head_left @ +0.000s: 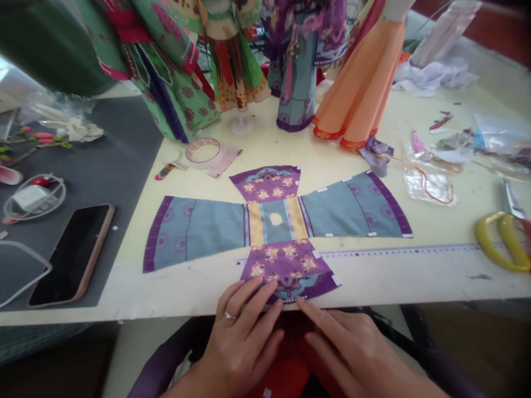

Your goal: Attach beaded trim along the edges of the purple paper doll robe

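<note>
A cross-shaped piece of doll clothing (215,224) lies spread flat on the table, with blue-grey side panels, purple flowered front and back flaps and a small round hole in its yellow-striped centre. My left hand (244,323) rests its stretched fingertips on the near purple flap (286,262), at its left front edge. With the index finger extended, my right hand (344,337) touches the same flap's curved edge, beside a row of small white beads. Small white tape pieces stick along several edges of the cloth. Neither hand grasps anything visible.
A printed ruler strip (398,251) runs along the table to the right, near yellow-handled scissors (501,240). On the dark mat at left lie a phone (72,254) and a white charger (31,196). Dressed dolls (296,72) and a tape roll (203,151) stand behind.
</note>
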Available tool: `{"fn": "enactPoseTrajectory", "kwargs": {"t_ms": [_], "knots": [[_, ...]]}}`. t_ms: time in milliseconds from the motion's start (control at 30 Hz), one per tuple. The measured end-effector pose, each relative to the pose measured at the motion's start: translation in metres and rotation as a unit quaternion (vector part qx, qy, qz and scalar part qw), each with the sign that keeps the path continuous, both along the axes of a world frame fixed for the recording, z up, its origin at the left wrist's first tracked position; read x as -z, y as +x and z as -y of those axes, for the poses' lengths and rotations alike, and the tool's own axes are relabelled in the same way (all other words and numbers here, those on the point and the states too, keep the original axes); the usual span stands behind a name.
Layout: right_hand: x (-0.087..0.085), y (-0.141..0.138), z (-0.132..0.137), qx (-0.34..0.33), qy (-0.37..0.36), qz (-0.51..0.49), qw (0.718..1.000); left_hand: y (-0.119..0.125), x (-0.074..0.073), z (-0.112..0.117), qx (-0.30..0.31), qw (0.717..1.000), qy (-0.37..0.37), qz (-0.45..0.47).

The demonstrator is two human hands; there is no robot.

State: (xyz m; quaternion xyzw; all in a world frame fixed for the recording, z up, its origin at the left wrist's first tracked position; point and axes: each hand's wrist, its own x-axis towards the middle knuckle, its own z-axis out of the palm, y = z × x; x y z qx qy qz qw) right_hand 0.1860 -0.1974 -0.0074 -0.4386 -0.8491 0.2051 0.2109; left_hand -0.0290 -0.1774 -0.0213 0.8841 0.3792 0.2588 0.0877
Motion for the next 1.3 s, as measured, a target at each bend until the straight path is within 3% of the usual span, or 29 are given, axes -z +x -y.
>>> {"fn": "enactPoseTrajectory", "kwargs": {"t_ms": [267, 533, 933, 1300], "knots": [[0.004, 0.006, 0.008, 0.040, 0.024, -0.014, 0.999, -0.006, -0.003, -0.002, 0.020, 1.000, -0.012, -0.001], [-0.003, 0.004, 0.000, 0.046, 0.107, -0.015, 0.993, -0.005, 0.000, -0.002, 0.024, 0.999, 0.028, -0.019], [0.003, -0.002, -0.004, 0.061, 0.102, -0.023, 0.993, -0.005, 0.001, -0.001, 0.030, 1.000, -0.004, -0.006], [0.012, -0.004, -0.006, 0.050, 0.114, -0.008, 0.992, 0.003, 0.002, -0.004, 0.026, 0.999, 0.027, -0.035]]}}
